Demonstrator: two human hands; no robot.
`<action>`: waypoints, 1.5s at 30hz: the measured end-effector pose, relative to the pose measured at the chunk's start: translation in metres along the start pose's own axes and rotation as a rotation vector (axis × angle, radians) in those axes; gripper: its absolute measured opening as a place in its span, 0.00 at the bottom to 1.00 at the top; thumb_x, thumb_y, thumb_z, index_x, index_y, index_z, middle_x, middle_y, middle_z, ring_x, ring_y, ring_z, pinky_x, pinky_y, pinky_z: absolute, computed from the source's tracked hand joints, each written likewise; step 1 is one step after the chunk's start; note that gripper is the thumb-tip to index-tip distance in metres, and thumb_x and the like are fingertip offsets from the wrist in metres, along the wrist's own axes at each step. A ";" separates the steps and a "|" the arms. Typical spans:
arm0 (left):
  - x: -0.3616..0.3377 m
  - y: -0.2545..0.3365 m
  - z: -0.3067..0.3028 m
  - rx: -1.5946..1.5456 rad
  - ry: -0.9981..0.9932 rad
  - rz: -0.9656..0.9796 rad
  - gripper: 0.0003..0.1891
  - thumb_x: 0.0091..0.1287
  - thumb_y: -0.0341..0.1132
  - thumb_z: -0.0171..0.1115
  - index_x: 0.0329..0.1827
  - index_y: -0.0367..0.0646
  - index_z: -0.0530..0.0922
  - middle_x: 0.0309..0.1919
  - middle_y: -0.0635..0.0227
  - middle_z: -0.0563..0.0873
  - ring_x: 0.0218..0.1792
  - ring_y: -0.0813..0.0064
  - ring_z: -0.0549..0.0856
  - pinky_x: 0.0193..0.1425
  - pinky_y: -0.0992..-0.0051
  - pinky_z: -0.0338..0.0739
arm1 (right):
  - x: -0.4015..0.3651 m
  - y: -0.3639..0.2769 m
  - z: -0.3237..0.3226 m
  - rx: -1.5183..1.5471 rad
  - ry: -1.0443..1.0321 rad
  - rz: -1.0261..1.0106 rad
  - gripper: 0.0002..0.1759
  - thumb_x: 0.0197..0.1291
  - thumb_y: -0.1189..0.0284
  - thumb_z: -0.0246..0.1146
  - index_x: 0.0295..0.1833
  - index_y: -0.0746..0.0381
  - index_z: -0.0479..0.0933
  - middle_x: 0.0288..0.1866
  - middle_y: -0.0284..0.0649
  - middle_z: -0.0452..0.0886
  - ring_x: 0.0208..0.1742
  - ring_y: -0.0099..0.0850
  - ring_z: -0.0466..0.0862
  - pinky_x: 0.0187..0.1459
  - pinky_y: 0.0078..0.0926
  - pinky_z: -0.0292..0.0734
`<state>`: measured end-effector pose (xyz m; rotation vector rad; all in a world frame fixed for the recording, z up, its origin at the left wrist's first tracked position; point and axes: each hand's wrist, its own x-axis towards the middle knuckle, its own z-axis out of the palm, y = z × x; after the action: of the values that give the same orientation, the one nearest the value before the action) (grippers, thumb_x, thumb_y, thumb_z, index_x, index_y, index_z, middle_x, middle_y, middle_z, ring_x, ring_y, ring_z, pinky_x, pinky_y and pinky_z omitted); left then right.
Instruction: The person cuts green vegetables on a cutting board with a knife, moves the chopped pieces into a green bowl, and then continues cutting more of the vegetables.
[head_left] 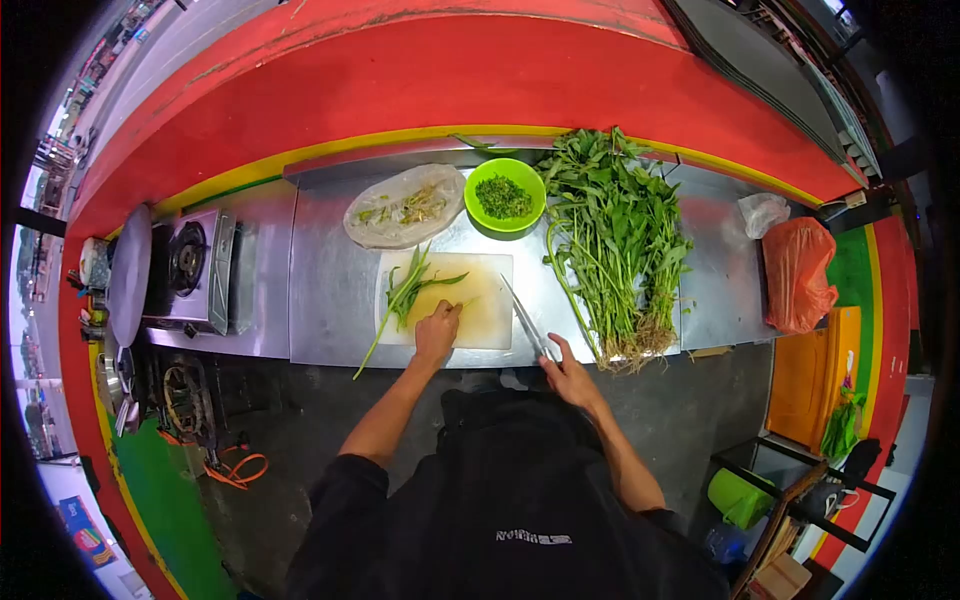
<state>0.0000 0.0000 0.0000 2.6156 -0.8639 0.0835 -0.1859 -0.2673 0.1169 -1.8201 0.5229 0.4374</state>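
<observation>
My left hand [437, 332] is closed over the front part of a white cutting board [490, 325], its fingers pinched together; whatever is in them is too small to name. Just left of that hand, a few leafy green stems [403, 292] lie across the board, one reaching past its front edge. In my right hand [570, 376] is a knife [523, 313], its blade pointing away from me along the board's right edge. Behind the board, a green bowl [476, 215] holds chopped greens [502, 197]. Beside it lies a clear plastic bag [375, 225] with stem scraps on it.
A large bunch of leafy greens with roots [625, 240] covers the steel counter [335, 320] to the right. Farther right sits an orange plastic bag [800, 275]. At the left stands a gas stove [190, 270] with a large round pan lid [128, 275]. A red wall [400, 85] rises behind.
</observation>
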 end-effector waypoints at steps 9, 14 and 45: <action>0.016 -0.001 -0.026 0.107 -0.193 0.208 0.25 0.66 0.30 0.60 0.68 0.53 0.81 0.50 0.62 0.81 0.24 0.63 0.87 0.26 0.61 0.83 | -0.028 -0.010 0.072 0.078 0.148 0.008 0.22 0.77 0.64 0.61 0.70 0.59 0.70 0.30 0.42 0.83 0.32 0.33 0.83 0.38 0.37 0.78; 0.032 0.005 -0.029 -0.071 -0.106 0.256 0.16 0.66 0.30 0.60 0.56 0.48 0.82 0.49 0.64 0.81 0.28 0.60 0.89 0.29 0.59 0.84 | -0.028 -0.026 0.071 0.063 0.233 -0.016 0.21 0.74 0.65 0.65 0.66 0.61 0.74 0.30 0.43 0.85 0.32 0.31 0.84 0.38 0.33 0.78; 0.064 0.020 -0.011 0.042 -0.206 0.292 0.24 0.66 0.30 0.60 0.67 0.49 0.80 0.44 0.67 0.79 0.34 0.65 0.89 0.30 0.64 0.85 | -0.012 -0.076 0.058 -0.096 0.172 0.010 0.29 0.76 0.74 0.57 0.80 0.54 0.67 0.32 0.60 0.83 0.32 0.53 0.86 0.40 0.46 0.79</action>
<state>0.0410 -0.0465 0.0281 2.5488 -1.3252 -0.0925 -0.1557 -0.1900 0.1665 -1.9597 0.6381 0.3188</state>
